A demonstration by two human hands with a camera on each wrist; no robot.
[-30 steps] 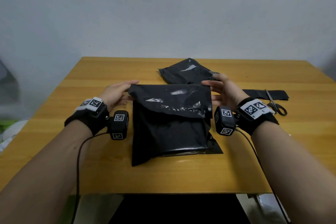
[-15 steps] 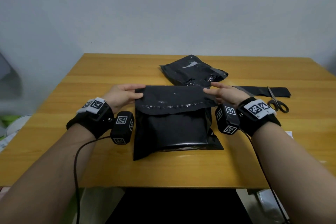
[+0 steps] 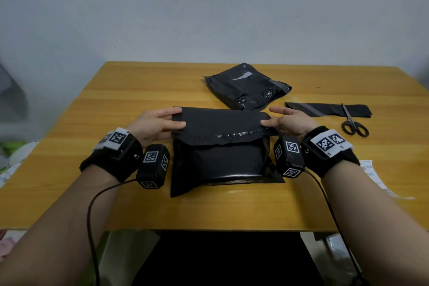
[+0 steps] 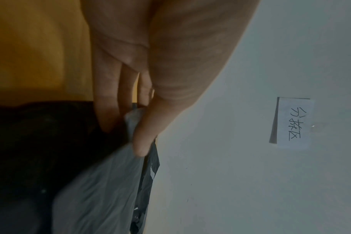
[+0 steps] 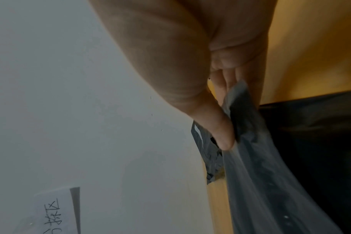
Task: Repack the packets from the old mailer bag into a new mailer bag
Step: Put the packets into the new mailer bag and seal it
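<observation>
change: flap [image 3: 222,126] of the new bag [image 3: 220,158] folded further toward the person since a second ago, now lying low over the bag body; both hands came down with it
left hand: left hand [image 3: 154,126] pinches the flap's left end, thumb on top, fingers under [image 4: 105,114]
right hand: right hand [image 3: 289,121] pinches the right end the same way, thumb [image 5: 220,133] over the plastic
new bag: flat on the table [image 3: 69,146], centred just in front of the person, bulging, so packets likely inside
key relation: flap's long axis runs left-right between the two grips; the seal line lies nearer the person than the fingers, both hands equally near
step: closing the flap; looks not yet pressed flat, edge wavy
next: likely press down and smooth along the edge
old bag: old bag [image 3: 247,87] crumpled behind the new one, apart
other: cut strip [image 3: 325,109] and scissors [image 3: 354,124] at right
</observation>
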